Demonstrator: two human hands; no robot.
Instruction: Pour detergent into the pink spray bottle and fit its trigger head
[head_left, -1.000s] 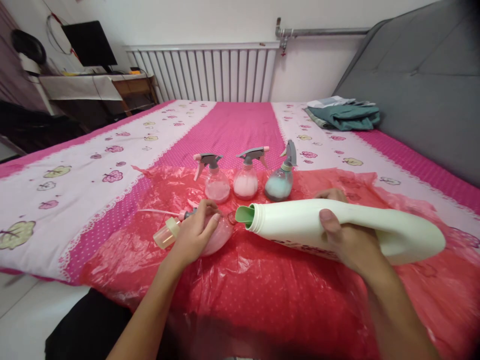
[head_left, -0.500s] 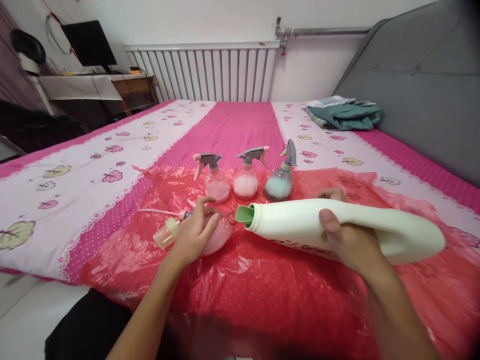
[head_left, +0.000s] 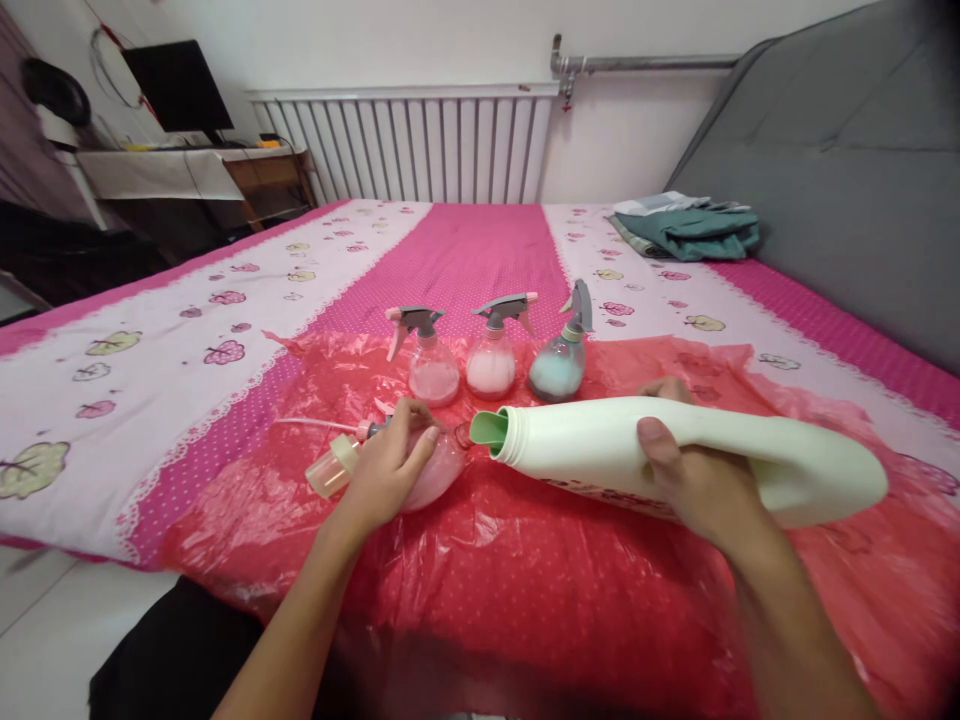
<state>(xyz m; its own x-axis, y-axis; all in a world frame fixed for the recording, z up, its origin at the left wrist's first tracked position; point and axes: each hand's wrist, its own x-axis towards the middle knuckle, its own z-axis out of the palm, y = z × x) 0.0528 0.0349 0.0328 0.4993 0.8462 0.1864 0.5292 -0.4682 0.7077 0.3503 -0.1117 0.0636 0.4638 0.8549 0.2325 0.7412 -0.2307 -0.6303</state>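
Note:
My left hand (head_left: 395,455) is closed around a clear pink spray bottle body (head_left: 441,470), tilted with its open neck toward the right. In my right hand (head_left: 686,465) lies a large pale green detergent jug (head_left: 592,440), held almost level. The jug's green spout (head_left: 489,429) meets the bottle's neck; whether liquid is flowing I cannot tell. Beside my left hand rest a removed spray head with its tube (head_left: 337,424) and a clear yellowish cap (head_left: 330,472). Behind stand two pink spray bottles (head_left: 433,375) (head_left: 491,368) and a teal one (head_left: 559,368).
A red plastic sheet (head_left: 525,590) covers the near part of the bed (head_left: 480,245). Folded clothes (head_left: 690,228) lie at the back right by the grey headboard (head_left: 847,170). A radiator (head_left: 412,145) lines the wall; a desk with a monitor (head_left: 180,88) stands at left.
The jug and my right hand have shifted very slightly. Otherwise the bottles and my left hand look the same.

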